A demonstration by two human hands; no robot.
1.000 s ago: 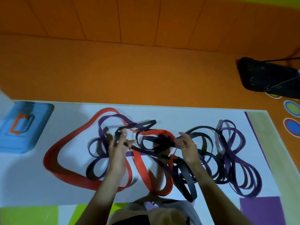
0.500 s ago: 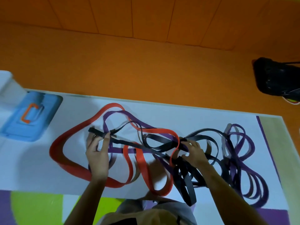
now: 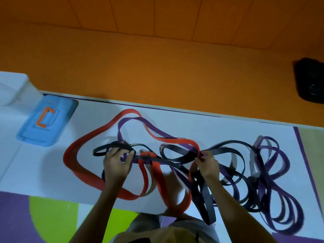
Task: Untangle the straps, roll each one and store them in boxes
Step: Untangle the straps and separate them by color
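A tangle of straps lies on the white mat (image 3: pixel 210 125): a wide red strap (image 3: pixel 73 158) looping at the left, black straps (image 3: pixel 175 153) through the middle, purple straps (image 3: pixel 280 155) piled at the right. My left hand (image 3: pixel 116 163) grips a black strap loop that sticks out to its left. My right hand (image 3: pixel 207 163) pinches straps where red, black and purple cross. A black strap runs taut between the two hands. A blue box lid with an orange handle (image 3: pixel 46 120) lies at the left.
A white box (image 3: pixel 12 88) stands at the far left behind the blue lid. A black bag (image 3: pixel 309 79) sits on the orange floor at the right. Coloured mat patches lie along the near edge, and my knees are at the bottom centre.
My left hand has pulled the black strap loop farther left and my right hand has closed on the crossing. The camera has shifted, so the mat sits lower in view.
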